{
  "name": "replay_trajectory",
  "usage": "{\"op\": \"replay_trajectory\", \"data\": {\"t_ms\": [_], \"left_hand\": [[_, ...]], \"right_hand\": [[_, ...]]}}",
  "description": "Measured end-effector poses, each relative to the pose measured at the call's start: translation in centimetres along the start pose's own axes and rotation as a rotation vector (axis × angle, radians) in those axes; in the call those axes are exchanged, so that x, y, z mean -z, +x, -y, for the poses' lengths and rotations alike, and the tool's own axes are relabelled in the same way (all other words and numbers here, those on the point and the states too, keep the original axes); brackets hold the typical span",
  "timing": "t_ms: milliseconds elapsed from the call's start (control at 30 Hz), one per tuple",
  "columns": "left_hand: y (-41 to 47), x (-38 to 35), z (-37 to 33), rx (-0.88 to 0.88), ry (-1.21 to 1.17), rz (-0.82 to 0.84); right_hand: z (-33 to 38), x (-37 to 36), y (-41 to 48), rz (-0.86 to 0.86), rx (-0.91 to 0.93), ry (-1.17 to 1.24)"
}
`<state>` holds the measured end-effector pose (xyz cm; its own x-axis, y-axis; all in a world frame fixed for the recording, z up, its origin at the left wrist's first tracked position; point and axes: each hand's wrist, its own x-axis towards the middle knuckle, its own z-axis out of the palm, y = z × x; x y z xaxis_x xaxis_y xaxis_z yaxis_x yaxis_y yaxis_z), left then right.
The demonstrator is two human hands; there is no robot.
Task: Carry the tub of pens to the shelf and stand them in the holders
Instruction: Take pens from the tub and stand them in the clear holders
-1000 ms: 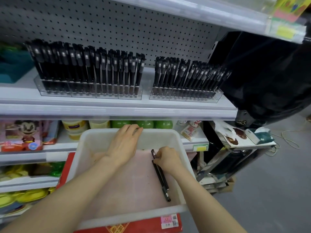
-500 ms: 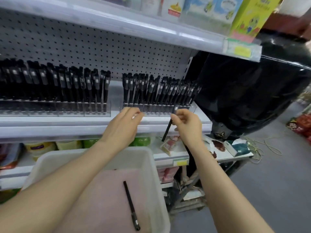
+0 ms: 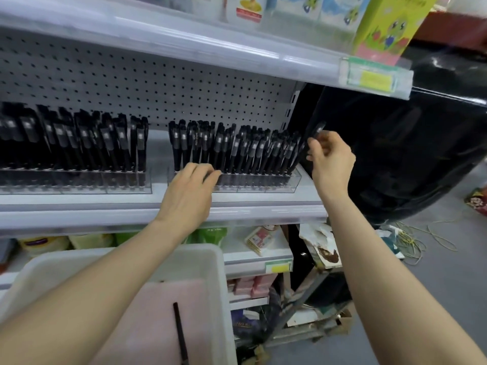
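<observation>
Pegboard (image 3: 131, 83) backs the shelf (image 3: 158, 204). Right hand (image 3: 332, 159) pinches a tilted pen (image 3: 315, 133) at the outer end of the right holder (image 3: 263, 184); left hand (image 3: 189, 191) rests, straight-fingered, on that holder's front. A loose pen (image 3: 180, 335) lies in the white tub (image 3: 216, 259) below.

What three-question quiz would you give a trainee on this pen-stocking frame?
1. True or false: the right hand pinches a black pen.
2. How many pens lie in the white tub? A none, B one, C five.
3. Fill in: the left hand is at the ___-hand clear holder.
Key: 1 true; 2 B, the loose pen; 3 right.
</observation>
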<state>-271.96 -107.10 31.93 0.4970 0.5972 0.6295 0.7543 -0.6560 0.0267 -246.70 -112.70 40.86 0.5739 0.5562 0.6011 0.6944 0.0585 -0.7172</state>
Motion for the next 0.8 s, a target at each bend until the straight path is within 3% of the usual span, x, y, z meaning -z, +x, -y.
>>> {"op": "replay_trajectory", "data": {"t_ms": [167,367,567,800], "left_hand": [[0.0,0.0,-0.1,0.013,-0.01,-0.003],[0.0,-0.3,0.0,0.011,-0.008,-0.011],[-0.1,-0.2,0.0,0.017,-0.016,-0.001],[-0.4,-0.1,0.1,0.004,-0.027,0.042]], "right_hand": [[-0.5,-1.4,0.7,0.029,-0.009,-0.006],[-0.2,-1.4,1.3,0.056,0.055,-0.21],[-1.7,-2.4,-0.5,0.187,-0.033,-0.279],[-1.6,-2.5,-1.8,0.191,-0.108,-0.238]]}}
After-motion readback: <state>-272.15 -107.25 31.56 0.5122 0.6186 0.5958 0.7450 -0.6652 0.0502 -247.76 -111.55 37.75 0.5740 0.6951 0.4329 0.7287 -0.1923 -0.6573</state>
